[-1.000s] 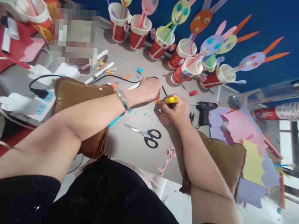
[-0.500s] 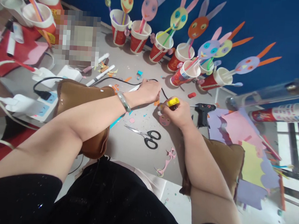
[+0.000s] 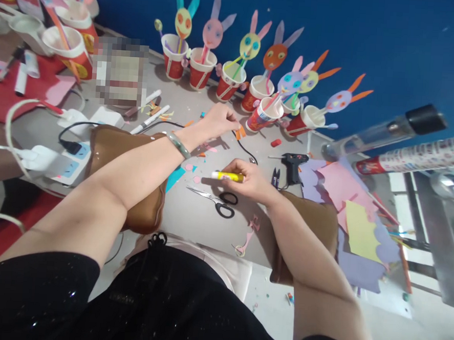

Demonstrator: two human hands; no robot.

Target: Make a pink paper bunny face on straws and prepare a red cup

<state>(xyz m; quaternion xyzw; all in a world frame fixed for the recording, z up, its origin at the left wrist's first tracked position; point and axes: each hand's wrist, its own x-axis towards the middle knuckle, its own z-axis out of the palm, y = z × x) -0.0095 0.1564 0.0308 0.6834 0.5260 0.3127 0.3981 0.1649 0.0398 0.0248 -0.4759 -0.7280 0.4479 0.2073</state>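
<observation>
The left hand [image 3: 219,119] pinches a small orange paper piece [image 3: 240,133] over the flat grey worktop [image 3: 204,227]; the right hand [image 3: 251,181] grips a yellow, white-tipped cylindrical glue stick [image 3: 229,177]. Gluing seems in hand; the next move likely calls for careful paper placement.

Even, fairly bright light covers the matte grey tabletop [image 3: 193,216] around the black-handled steel scissors [image 3: 216,198], with a soft shadow just above them beside the yellow cylindrical stick [image 3: 230,177]. Small glints speckle the black fabric sleeve [image 3: 50,287] to their lower left; the pale floor [image 3: 269,295] to their lower right looks washed out. Upper right of them, the clear plastic tube [image 3: 383,133] appears stretched and soft, while coarse pixel blocks [image 3: 121,71] mask a patch upper left.
</observation>
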